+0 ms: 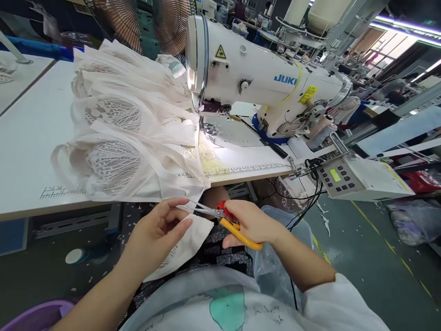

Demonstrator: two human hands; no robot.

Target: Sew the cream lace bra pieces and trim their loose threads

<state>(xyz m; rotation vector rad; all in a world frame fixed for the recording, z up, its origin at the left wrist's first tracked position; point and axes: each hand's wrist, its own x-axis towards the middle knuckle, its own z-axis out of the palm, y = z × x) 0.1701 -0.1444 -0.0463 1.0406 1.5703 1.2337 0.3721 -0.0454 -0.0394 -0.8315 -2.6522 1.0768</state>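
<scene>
My right hand [250, 224] grips scissors [243, 236] with orange and red handles, their blades spread and pointing left. My left hand [160, 236] pinches the edge of a cream fabric piece [191, 239] that hangs over my lap, and the blades reach to that edge beside my fingers. Lace shows on part of the hanging piece. On the table, just beyond my hands, lies a pile of cream bras with lace cups [115, 161]. Their straps run to the front edge of the table and toward the sewing machine needle.
A white sewing machine [248, 69] stands on the white table [31, 165], with a printed ruler along its front edge. To the right is a control box [347, 177] with buttons. A fan [144, 27] stands behind; a plastic-lined bin [275, 271] is below my right arm.
</scene>
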